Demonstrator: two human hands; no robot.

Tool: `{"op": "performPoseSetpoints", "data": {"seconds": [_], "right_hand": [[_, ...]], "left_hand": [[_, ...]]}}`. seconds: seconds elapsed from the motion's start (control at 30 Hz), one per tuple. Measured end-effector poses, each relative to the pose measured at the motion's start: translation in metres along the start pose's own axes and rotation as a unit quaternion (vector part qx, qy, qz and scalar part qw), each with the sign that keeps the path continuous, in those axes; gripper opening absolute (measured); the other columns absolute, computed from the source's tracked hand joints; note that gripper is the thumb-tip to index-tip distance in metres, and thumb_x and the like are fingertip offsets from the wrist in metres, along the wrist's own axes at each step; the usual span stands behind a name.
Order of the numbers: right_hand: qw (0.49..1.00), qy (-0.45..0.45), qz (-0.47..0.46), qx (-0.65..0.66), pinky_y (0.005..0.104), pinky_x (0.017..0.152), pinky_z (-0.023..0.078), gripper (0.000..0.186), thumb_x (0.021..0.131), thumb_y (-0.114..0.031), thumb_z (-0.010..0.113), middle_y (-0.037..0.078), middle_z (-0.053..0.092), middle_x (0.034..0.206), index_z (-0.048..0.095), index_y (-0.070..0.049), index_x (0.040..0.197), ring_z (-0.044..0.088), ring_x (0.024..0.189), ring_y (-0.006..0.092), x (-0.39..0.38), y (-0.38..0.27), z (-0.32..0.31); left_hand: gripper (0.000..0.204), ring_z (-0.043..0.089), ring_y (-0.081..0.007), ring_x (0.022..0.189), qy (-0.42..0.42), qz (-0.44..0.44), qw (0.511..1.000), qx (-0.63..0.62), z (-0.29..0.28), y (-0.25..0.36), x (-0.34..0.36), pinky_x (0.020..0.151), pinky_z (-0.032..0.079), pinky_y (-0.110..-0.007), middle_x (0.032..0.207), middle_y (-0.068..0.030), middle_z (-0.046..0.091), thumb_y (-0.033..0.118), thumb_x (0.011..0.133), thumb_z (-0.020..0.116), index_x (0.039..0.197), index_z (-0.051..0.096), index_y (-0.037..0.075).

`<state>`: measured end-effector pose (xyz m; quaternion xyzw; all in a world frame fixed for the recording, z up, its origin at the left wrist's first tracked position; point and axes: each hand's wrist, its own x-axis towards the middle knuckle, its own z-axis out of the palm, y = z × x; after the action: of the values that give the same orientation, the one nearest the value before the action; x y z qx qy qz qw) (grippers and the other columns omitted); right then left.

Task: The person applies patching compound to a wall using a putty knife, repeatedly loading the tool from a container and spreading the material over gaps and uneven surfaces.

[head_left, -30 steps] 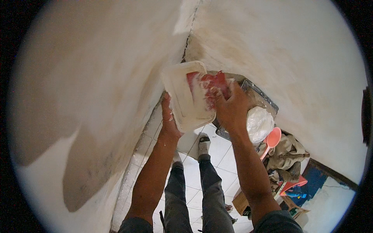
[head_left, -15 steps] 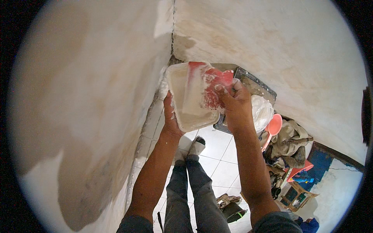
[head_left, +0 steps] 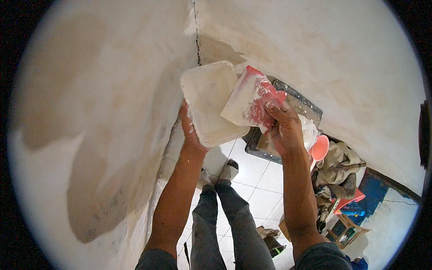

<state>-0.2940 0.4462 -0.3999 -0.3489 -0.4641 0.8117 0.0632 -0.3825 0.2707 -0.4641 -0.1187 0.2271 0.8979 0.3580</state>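
A whitish rectangular tub with a smeared inside is held up in front of me. My left hand grips it along its left and lower side, thumb on the outer wall. In my right hand is a red plastic putty scraper, pinched at its handle end between thumb and fingers. White paste covers much of the scraper's blade, which slants over the tub's right rim. Whether the blade touches the rim I cannot tell.
Patchy plastered walls meet in a cracked corner beyond the tub. A black tray with white specks lies below my right hand, beside a white plastic bag, a pink dipper and crumpled cloth. White floor tiles show beneath.
The scraper has moved right, out from inside the tub to over its rim, and its paste-covered blade shows more. The tub has shifted slightly left and away from me.
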Motion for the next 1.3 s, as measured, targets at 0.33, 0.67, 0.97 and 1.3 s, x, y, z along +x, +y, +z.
{"op": "performPoseSetpoints", "data": {"seconds": [0.33, 0.67, 0.97, 1.3], "right_hand": [[0.975, -0.032, 0.061, 0.211, 0.0364, 0.091, 0.050, 0.031, 0.085, -0.008, 0.064, 0.007, 0.064, 0.106, 0.055, -0.005, 0.115, 0.062, 0.099, 0.0197, 0.071, 0.061, 0.003], [0.970, 0.018, 0.001, 0.244, 0.0295, 0.086, 0.051, 0.018, 0.089, -0.007, 0.056, 0.009, 0.063, 0.106, 0.058, -0.002, 0.106, 0.060, 0.094, 0.0197, 0.192, 0.099, 0.032], [0.966, 0.035, -0.036, 0.253, 0.0357, 0.083, 0.053, 0.023, 0.091, -0.013, 0.054, 0.013, 0.063, 0.113, 0.056, -0.005, 0.112, 0.062, 0.102, 0.0241, 0.129, 0.088, 0.043], [0.948, 0.126, 0.011, 0.292, 0.0334, 0.073, 0.051, 0.015, 0.092, -0.014, 0.054, 0.008, 0.063, 0.105, 0.057, -0.005, 0.104, 0.063, 0.089, 0.0224, 0.200, 0.102, 0.046]], "left_hand": [[0.080, 0.048, -0.0310, 0.122, 0.087, 0.022, 0.996, 0.011, -0.064, 0.019, -0.014, 0.101, 0.042, -0.050, 0.138, -0.0115, 0.046, 0.061, 0.080, 0.055, 0.141, 0.037, 0.013], [0.073, 0.050, -0.0282, 0.119, 0.186, 0.022, 0.981, 0.041, -0.133, -0.001, -0.048, 0.097, 0.044, -0.047, 0.132, -0.0078, 0.050, 0.060, 0.081, 0.054, 0.137, 0.043, 0.014], [0.073, 0.048, -0.0278, 0.121, 0.174, 0.062, 0.976, 0.117, -0.151, 0.005, -0.061, 0.099, 0.043, -0.047, 0.135, -0.0086, 0.048, 0.061, 0.080, 0.053, 0.136, 0.043, 0.015], [0.072, 0.049, -0.0291, 0.119, 0.186, 0.030, 0.982, 0.013, -0.155, 0.003, -0.059, 0.095, 0.046, -0.049, 0.134, -0.0095, 0.047, 0.058, 0.081, 0.055, 0.136, 0.042, 0.014]]}}
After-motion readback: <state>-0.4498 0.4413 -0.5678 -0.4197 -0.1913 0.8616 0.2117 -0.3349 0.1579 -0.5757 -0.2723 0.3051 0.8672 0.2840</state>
